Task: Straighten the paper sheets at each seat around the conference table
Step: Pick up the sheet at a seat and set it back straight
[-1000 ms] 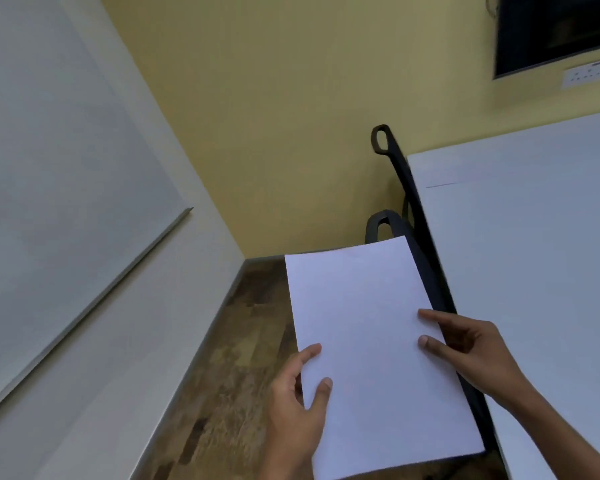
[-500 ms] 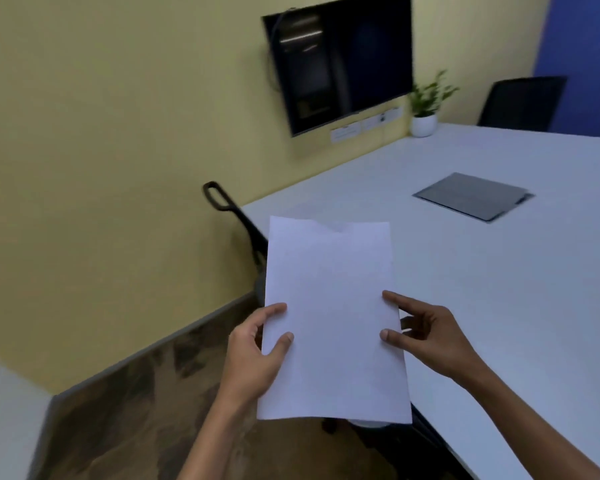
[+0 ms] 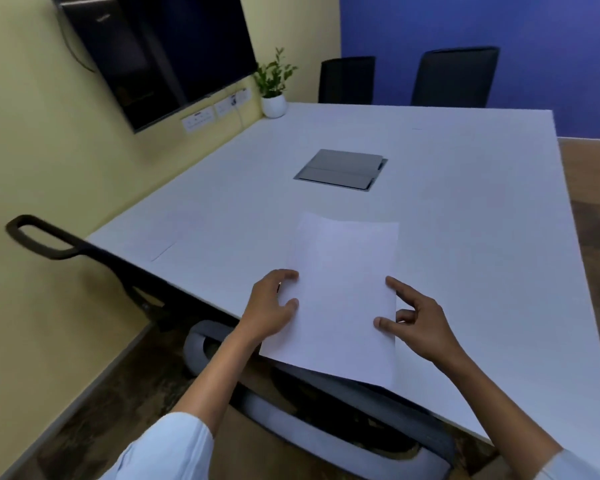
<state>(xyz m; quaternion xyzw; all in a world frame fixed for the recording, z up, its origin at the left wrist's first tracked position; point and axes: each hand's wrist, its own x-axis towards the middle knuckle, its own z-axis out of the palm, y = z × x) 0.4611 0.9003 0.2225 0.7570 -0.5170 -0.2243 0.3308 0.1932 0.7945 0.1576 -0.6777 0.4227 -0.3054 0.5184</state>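
While held over the near edge of the white bench, wide and bare beyond the fingers apart from a grey hatch far ahead and a faint second sheet off to the left. Below the hands, chair tucked under the bench edge. Paper sheet between both hands, near corner jutting out over the chair, far edge slightly raised. Could slip or fold if released here, since part of it has no bench beneath; could also land askew to the edge. Left hand gripping the sheet's left edge, thumb on top, fingers curled narrow. Right hand pinching the right edge, fingers half spread, forefinger extended
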